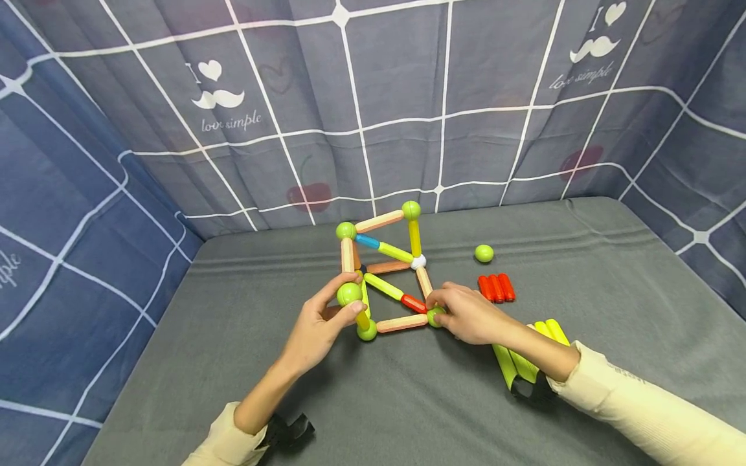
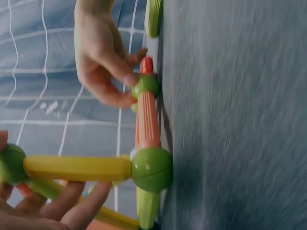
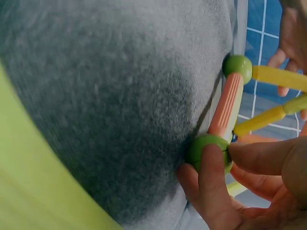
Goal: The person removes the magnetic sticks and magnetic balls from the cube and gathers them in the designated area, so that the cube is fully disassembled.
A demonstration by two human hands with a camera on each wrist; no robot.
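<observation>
A frame of magnetic rods and balls stands on the grey cloth. My left hand (image 1: 311, 327) holds the green ball (image 1: 350, 294) on top of an upright yellow rod (image 2: 79, 167), which rises from the front left green ball (image 1: 366, 330). At the front right corner, my right hand (image 1: 471, 315) pinches another green ball (image 3: 208, 152) between thumb and fingers. A peach rod (image 1: 402, 323) joins these two lower balls. A red rod (image 1: 414, 303) and a lime rod (image 1: 384, 287) run diagonally across the base. Behind them stand a white ball (image 1: 418, 261) and a blue rod (image 1: 368, 241).
Right of the frame lie a loose green ball (image 1: 484, 253) and a row of short red rods (image 1: 497, 288). Several yellow-green rods (image 1: 515, 366) lie partly under my right forearm. A checked curtain (image 1: 402, 97) hangs behind the grey cloth (image 1: 233, 291).
</observation>
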